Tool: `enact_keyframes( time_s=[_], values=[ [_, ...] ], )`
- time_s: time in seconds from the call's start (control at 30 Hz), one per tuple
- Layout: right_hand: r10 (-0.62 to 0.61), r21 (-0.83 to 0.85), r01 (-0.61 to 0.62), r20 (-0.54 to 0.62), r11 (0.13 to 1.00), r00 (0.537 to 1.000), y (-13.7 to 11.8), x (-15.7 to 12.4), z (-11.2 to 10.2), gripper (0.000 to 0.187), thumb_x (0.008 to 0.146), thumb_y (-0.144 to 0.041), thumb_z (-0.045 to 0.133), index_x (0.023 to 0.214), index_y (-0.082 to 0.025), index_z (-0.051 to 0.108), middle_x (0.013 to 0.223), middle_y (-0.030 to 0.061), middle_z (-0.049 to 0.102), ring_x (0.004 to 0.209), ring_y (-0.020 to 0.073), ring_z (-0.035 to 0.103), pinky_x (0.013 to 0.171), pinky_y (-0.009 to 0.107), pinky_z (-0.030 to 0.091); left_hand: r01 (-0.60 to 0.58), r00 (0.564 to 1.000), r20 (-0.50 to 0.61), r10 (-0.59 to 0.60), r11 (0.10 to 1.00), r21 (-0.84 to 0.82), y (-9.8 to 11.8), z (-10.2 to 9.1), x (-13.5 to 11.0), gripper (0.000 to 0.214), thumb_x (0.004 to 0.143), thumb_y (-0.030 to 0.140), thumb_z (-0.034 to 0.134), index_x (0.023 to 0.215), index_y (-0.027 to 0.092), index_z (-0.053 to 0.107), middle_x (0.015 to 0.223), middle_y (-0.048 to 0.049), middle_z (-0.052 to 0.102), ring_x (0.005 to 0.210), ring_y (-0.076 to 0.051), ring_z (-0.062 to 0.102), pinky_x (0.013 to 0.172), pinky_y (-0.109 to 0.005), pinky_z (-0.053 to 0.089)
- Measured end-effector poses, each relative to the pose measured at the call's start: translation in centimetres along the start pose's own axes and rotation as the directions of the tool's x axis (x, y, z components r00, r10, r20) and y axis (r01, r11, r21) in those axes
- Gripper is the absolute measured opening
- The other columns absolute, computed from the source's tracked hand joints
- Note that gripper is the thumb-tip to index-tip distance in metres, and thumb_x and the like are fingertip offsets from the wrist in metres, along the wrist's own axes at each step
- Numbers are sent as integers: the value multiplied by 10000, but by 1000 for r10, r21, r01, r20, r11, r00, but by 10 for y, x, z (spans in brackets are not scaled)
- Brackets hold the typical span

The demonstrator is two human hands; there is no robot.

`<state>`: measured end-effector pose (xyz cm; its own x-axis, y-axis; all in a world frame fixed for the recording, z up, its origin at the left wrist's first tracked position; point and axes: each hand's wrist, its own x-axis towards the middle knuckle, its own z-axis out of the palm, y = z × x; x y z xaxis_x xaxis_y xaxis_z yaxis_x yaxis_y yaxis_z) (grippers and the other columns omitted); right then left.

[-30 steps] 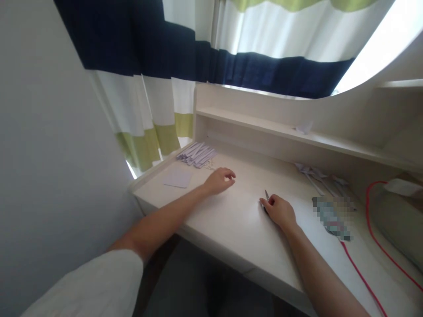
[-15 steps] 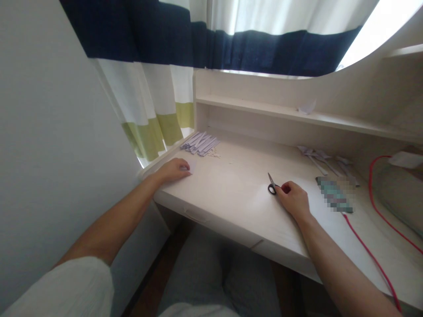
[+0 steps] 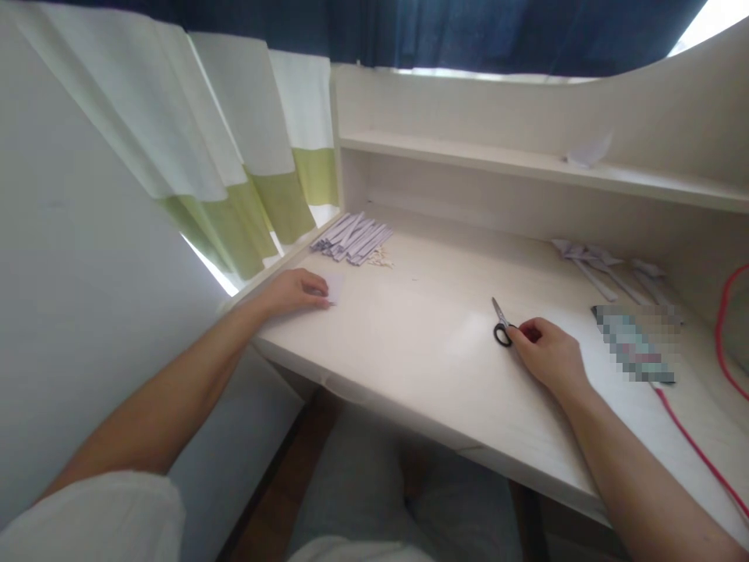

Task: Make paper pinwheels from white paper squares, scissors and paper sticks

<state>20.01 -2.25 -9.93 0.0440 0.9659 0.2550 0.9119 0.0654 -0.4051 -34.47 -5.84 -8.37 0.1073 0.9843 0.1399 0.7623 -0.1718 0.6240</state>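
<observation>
My left hand rests at the left end of the white desk, its thumb and fingers closed around the edge of a small white piece of paper. Just beyond it lies a pile of rolled paper sticks, with several short pale bits beside them. On the right, my right hand pinches one black finger loop of a small pair of scissors. The scissors lie on or just above the desktop, and their blades point away from me.
Folded paper pieces on sticks lie at the back right. Near them is a blurred-out phone-like item with a red cable. A folded white paper sits on the raised shelf. Curtains hang at the left.
The view has tilted down and come closer to the desk. Both hands keep their places on the desk, the left on the paper and the right on the scissors.
</observation>
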Motion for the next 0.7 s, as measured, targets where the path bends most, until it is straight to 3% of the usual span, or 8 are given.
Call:
enact_keyframes(
  time_s=[0.27, 0.37, 0.47, 0.5, 0.53, 0.6, 0.67, 0.7],
  values=[
    [-11, -29, 13, 98, 999, 995, -4, 8, -6, 260, 853, -493, 646, 737, -263, 682, 771, 91, 745, 692, 287, 643, 643, 404, 424, -23, 1000, 13, 22, 998, 54, 0, 2, -1, 343, 831, 564, 745, 918, 250, 852, 1123, -61, 826, 1031, -270, 743, 1008, -406, 556],
    [-35, -43, 42, 135, 998, 990, -5, 13, -11, 250, 849, -481, 674, 758, -250, 705, 777, 96, 756, 695, 280, 653, 633, 392, 415, -59, 997, -50, 65, 991, 118, 11, -3, -3, 313, 856, 525, 709, 833, 240, 837, 1023, -74, 816, 973, -276, 730, 979, -420, 559],
    [-19, -64, 30, 160, 998, 987, -7, 20, -18, 247, 799, -479, 747, 757, -236, 730, 757, 96, 759, 671, 271, 660, 616, 378, 405, -96, 973, -190, 134, 976, 197, 39, -17, -9, 249, 859, 462, 737, 788, 242, 830, 916, -81, 773, 980, -300, 682, 1014, -473, 517],
    [-4, -78, 16, 151, 997, 988, -9, 21, -21, 256, 795, -485, 757, 753, -233, 729, 751, 100, 759, 666, 272, 660, 608, 375, 398, -109, 945, -278, 172, 968, 227, 53, -21, -12, 222, 872, 434, 746, 792, 246, 832, 869, -76, 757, 950, -290, 668, 986, -467, 519],
    [7, -83, 4, 125, 997, 992, -13, 21, -25, 263, 808, -489, 752, 765, -231, 728, 757, 104, 761, 671, 275, 662, 606, 373, 396, -137, 870, -429, 244, 954, 266, 69, -25, -15, 190, 877, 412, 771, 805, 248, 836, 814, -63, 750, 884, -270, 663, 914, -442, 538],
    [1, -43, 0, 40, 999, 999, -25, 17, -32, 258, 880, -492, 693, 858, -236, 723, 827, 101, 776, 720, 269, 682, 629, 368, 419, -189, 778, -549, 306, 947, 260, 106, -22, -22, 122, 914, 376, 781, 900, 273, 845, 818, -26, 765, 801, -212, 659, 810, -373, 545],
    [-80, 316, 93, -54, 944, 995, -43, 6, -40, 269, 887, -475, 737, 1004, -233, 715, 816, 72, 772, 732, 243, 705, 661, 354, 487, -363, 700, -609, 373, 920, 145, 143, -6, -25, 58, 881, 289, 836, 937, 281, 850, 854, -6, 799, 741, -174, 691, 697, -317, 552],
    [-144, 527, 124, -2, 841, 990, -53, -2, -45, 361, 888, -482, 761, 1148, -242, 690, 814, 50, 769, 710, 229, 705, 647, 345, 518, -458, 694, -587, 416, 885, 86, 161, 6, -25, 82, 884, 244, 836, 959, 275, 849, 878, -4, 812, 742, -164, 715, 694, -304, 567]
  ],
)
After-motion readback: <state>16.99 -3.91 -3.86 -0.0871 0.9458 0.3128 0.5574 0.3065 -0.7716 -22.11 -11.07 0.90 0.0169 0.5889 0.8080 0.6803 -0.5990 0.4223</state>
